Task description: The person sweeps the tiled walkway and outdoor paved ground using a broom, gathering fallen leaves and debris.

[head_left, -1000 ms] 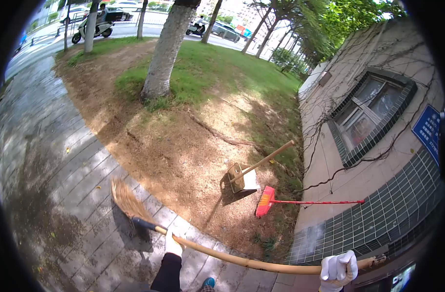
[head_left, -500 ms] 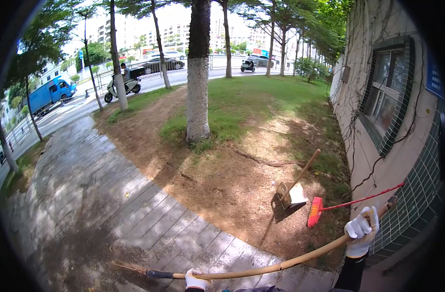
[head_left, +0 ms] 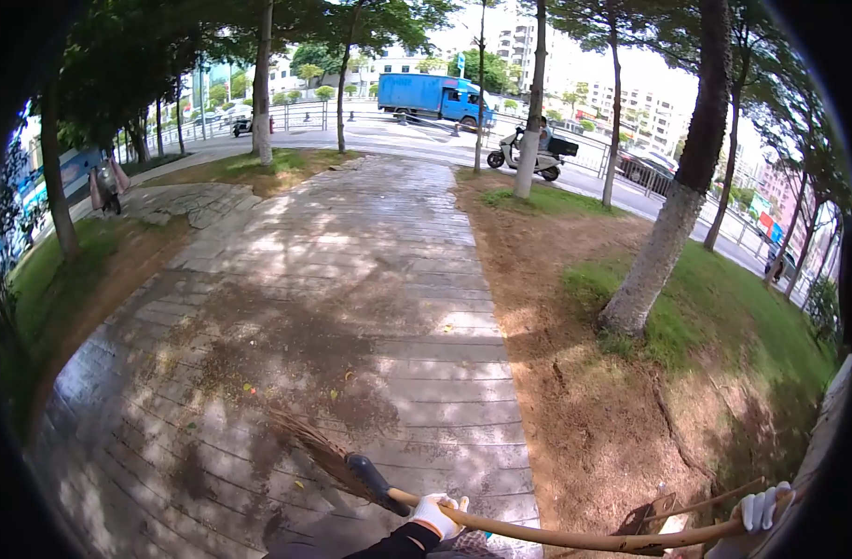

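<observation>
The person holds a long-handled broom (head_left: 575, 539) slantwise across the near end of a paved path (head_left: 463, 438), its bristles (head_left: 328, 455) over the paving and its handle running out past the path's right edge. The left hand (head_left: 437, 515), in a white glove below a black sleeve, has its fingers clamped on the handle just behind the dark collar (head_left: 368, 476). The right hand (head_left: 764, 508), gloved too, is well to the right of the path, its fingers curled over the far part of the handle. Beyond the bristles, a brown patch of loose debris (head_left: 328, 345) with a few leaves covers part of the path. On the bare soil (head_left: 575, 429) right of the path, a dustpan (head_left: 670, 524) sits partly hidden behind the broom handle. Farther along that side stands a tree (head_left: 652, 265) with a whitened trunk; a blue truck (head_left: 417, 93) is on the road past the path's far end.
</observation>
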Demonstrator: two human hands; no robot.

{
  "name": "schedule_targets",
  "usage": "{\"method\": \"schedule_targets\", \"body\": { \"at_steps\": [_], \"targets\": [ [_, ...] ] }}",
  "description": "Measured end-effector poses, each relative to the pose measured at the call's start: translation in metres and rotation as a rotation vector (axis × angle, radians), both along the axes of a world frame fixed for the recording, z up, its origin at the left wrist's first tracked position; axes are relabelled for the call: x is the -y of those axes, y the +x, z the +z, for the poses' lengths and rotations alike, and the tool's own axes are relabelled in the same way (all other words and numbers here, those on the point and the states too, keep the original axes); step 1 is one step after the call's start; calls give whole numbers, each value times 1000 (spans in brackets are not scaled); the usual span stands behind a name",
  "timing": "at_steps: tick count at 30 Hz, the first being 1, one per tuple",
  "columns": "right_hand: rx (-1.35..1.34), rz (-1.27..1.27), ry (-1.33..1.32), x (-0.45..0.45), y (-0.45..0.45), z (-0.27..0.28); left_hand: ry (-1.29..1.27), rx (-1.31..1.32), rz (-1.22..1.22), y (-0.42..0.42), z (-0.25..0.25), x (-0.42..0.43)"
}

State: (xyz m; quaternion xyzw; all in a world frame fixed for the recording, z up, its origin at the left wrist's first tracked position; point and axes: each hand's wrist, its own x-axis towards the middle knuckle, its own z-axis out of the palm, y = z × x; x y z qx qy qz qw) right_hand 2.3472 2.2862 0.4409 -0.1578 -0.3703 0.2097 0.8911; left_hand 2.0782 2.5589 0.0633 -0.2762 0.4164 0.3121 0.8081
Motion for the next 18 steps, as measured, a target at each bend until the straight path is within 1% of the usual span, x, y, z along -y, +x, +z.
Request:
{"method": "schedule_targets", "body": {
  "at_steps": [1,2,4,6,7,9,12,14,15,17,18],
  "targets": [
    [-70,27,-11,-26,-7,6,-7,16,21,-4,-1,-5],
    [-11,106,5,-50,-2,7,-15,33,42,-7,-2,-11],
    [-18,180,10,-92,22,1,-67,105,102,-11,-4,-30],
    [-106,90,-87,-141,47,-9,-78,159,155,-12,-14,-52],
    [-25,188,-39,-169,99,-38,-70,176,177,-11,-14,-64],
    [142,387,41,-224,204,-97,-37,68,290,0,-6,-90],
    [127,663,17,-349,241,-136,36,41,413,14,-13,-128],
    [-51,583,-84,-427,254,-160,-10,-23,513,26,-29,-155],
    [4,796,-34,-475,261,-167,8,-26,519,27,-34,-165],
    [-80,873,-138,-549,224,-157,66,-35,573,27,-32,-178],
    [-107,913,-208,-585,211,-158,28,-16,672,27,-34,-182]
  ]
}}
